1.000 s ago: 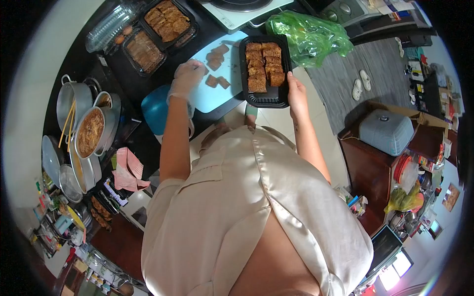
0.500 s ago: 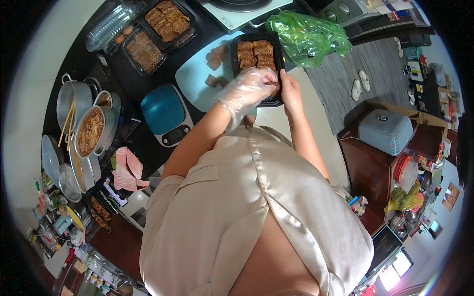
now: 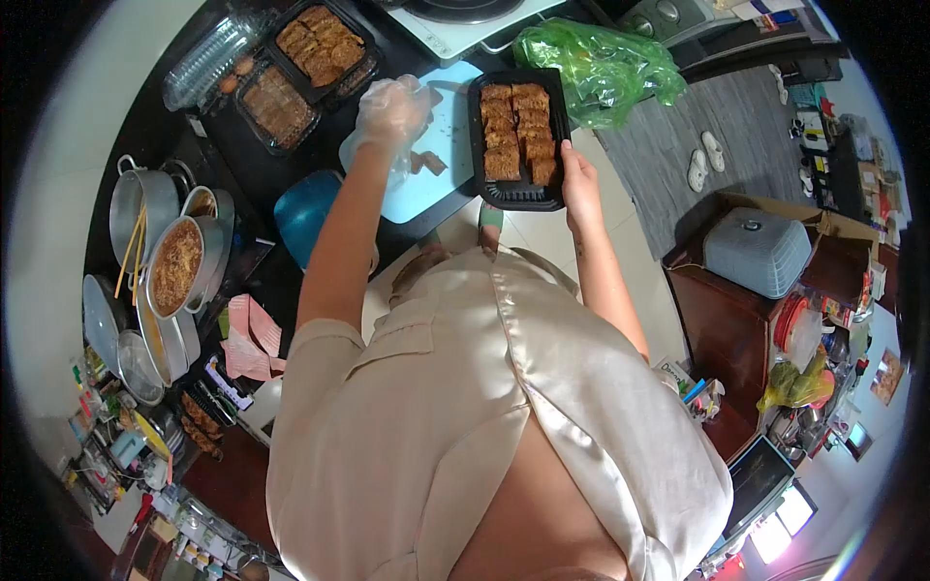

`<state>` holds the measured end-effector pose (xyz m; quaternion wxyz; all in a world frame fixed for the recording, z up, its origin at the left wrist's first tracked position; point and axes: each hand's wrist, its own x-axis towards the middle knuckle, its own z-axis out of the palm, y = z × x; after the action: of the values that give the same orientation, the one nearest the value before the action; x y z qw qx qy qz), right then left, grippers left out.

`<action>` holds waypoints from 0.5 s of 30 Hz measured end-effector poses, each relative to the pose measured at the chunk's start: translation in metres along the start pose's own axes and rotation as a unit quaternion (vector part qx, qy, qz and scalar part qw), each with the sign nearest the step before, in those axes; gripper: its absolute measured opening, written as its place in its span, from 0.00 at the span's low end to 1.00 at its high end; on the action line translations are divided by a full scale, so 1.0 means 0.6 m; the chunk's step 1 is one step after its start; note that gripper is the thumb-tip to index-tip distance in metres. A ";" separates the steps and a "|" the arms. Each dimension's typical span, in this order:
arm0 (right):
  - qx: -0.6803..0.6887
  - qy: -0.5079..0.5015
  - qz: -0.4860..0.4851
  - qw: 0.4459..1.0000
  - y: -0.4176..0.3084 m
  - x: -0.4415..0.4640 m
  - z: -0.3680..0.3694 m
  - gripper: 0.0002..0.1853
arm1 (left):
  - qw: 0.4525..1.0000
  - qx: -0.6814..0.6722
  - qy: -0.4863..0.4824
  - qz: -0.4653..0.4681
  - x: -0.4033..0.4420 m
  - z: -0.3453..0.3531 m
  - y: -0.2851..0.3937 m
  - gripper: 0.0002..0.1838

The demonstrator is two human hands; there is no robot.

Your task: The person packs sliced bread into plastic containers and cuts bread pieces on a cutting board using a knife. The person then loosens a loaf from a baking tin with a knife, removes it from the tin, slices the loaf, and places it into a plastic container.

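Note:
My right hand (image 3: 580,177) grips the right side of a black plastic tray (image 3: 520,201), which holds two rows of browned, square-cut food pieces (image 3: 518,126). A bare strip shows at the tray's near end. Over the left part of a light-blue cutting board (image 3: 455,184) is my left hand (image 3: 392,111) in a clear plastic glove. Its fingers are blurred and partly hidden by the loose plastic, so what they hold does not show. Close to it on the board lie a few small brown pieces (image 3: 427,163).
Left of the board stand filled food trays (image 3: 320,46) and a clear container (image 3: 208,63). A teal-topped kitchen scale (image 3: 305,218) lies below, with metal pots (image 3: 179,266) further left. A green plastic bag (image 3: 601,73) sits right of the tray, beside a cooktop (image 3: 455,34).
My left hand has left the tray and moved left over the board. The tray has turned slightly and shifted right, and its near end is now uncovered.

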<state>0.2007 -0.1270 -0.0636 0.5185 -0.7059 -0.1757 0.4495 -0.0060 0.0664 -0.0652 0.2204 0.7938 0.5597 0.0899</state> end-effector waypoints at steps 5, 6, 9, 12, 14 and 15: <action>0.010 0.004 -0.005 1.000 -0.006 -0.008 0.001 0.24 | 0.987 0.077 -0.139 -0.002 0.040 -0.002 0.015 0.19; 0.019 0.010 -0.003 1.000 -0.006 -0.012 0.001 0.24 | 0.987 0.090 -0.133 0.001 0.037 -0.003 0.018 0.18; 0.001 0.014 -0.007 1.000 0.001 -0.008 -0.003 0.24 | 0.990 0.029 -0.131 -0.041 0.023 -0.022 0.027 0.15; 0.010 0.007 -0.002 1.000 0.004 -0.005 -0.006 0.24 | 0.989 -0.130 -0.068 -0.031 0.007 -0.022 0.007 0.14; 0.012 0.008 0.002 1.000 0.005 -0.003 -0.006 0.24 | 0.957 -0.289 0.000 0.012 -0.007 -0.017 0.000 0.16; 0.014 0.008 0.004 1.000 0.004 -0.002 -0.005 0.24 | 0.957 -0.289 -0.001 0.013 -0.021 -0.033 0.017 0.16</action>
<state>0.2019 -0.1306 -0.0652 0.5275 -0.7031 -0.1626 0.4484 -0.0095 0.0570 -0.0421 0.4396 0.7033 0.4994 0.2503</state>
